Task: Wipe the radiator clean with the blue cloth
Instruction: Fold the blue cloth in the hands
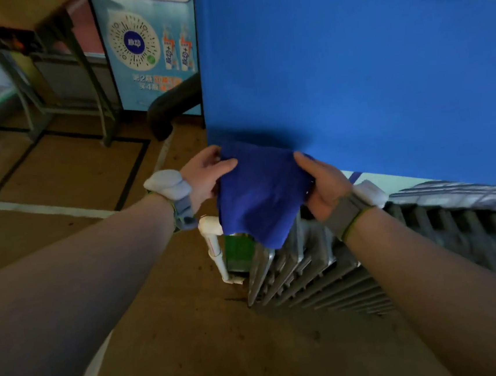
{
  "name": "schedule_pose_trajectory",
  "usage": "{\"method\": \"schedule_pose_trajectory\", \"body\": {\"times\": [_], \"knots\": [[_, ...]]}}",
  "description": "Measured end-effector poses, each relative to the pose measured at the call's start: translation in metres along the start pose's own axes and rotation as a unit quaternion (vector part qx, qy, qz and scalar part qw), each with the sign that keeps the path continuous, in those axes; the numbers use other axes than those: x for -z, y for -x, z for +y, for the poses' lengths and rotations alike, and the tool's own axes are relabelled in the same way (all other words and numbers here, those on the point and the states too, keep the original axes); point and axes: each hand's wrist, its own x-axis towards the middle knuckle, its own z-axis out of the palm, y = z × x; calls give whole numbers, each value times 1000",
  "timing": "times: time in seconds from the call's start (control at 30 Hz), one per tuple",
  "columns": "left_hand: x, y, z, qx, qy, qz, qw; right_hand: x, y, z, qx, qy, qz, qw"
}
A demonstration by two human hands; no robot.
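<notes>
Evidently the wiping has not begun: mid-frame, the left hand (206,176) and right hand (322,183) each pinch an edge of the one blue cloth (259,192), held above the one radiator's (324,271) left end. Next, lower the cloth onto the fins. One white pipe (216,251) stands beside it.

Blue cloth (259,192) between both hands
</notes>
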Motion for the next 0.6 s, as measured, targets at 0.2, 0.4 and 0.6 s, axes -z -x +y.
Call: {"method": "schedule_pose_trajectory", "body": {"times": [0.2,0.4,0.6], "knots": [[-30,1,3,2,20,-6,1000,26,24,12,-70,5,-101,992],[-30,3,-15,54,-49,4,997,47,35,35,-75,55,-63,994],[-34,11,-30,218,-7,-138,966,74,34,28,-60,49,-59,995]]}}
